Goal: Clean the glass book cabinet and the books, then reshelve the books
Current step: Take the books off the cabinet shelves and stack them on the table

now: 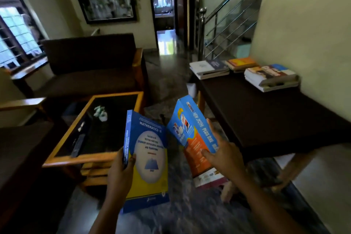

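Over dark marbled floor (pixel 190 214), left hand (pixel 119 173) grips the Mathematics book (pixel 150 157) while right hand (pixel 224 156) holds the orange-blue book (pixel 190 129).

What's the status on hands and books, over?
Left hand grips the Mathematics book at its spine. Right hand holds the blue-orange book, tilted. Three book stacks lie on the dark bench; nothing seen blocking.

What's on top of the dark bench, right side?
Three book piles on the dark bench: white-grey pile, orange-topped pile, thick pile. Lower books' covers are hidden.
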